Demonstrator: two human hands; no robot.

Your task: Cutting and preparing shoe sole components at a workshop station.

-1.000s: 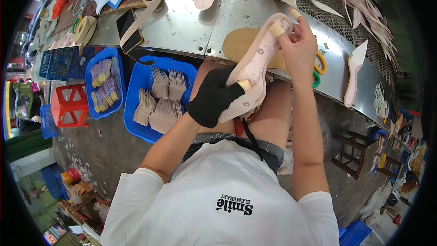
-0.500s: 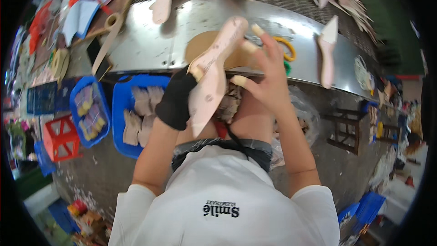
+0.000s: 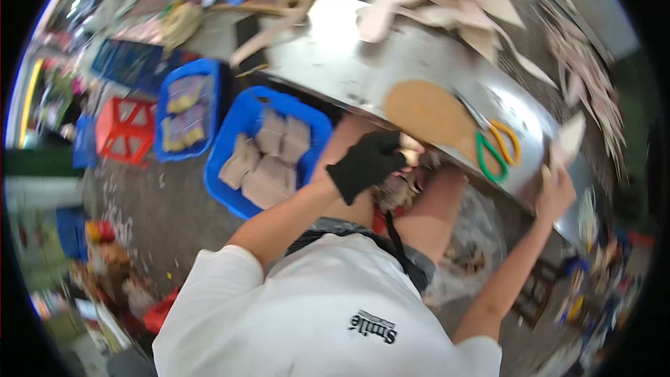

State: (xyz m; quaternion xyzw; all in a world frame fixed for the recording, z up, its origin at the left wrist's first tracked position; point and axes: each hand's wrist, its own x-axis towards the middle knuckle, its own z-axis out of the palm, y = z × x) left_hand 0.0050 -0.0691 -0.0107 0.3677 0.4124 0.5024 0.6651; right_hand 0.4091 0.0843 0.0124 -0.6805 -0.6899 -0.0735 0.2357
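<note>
in the head view, the pink piece (image 3: 568, 141) is at the right-hand part of the metal table (image 3: 335, 56); whether it rests there or is lifted, i cannot tell. its long axis runs away from the person, leaning a little right, with the pointed end farthest off. the right hand (image 3: 556, 195) has its fingers at the piece's near part; blur hides whether they have closed on it. the left hand (image 3: 377, 160), in a black glove, is curled above the lap; i cannot tell whether it grips anything.

on the table, scissors (image 3: 484, 123) lie beside a brown oval pad (image 3: 427, 115). left of the person, on the floor side, are a blue tub (image 3: 214, 183) of bundles and a red stool (image 3: 125, 129).

the piece is blurred: whitish at its point, pink toward the hand, which covers the rest.
</note>
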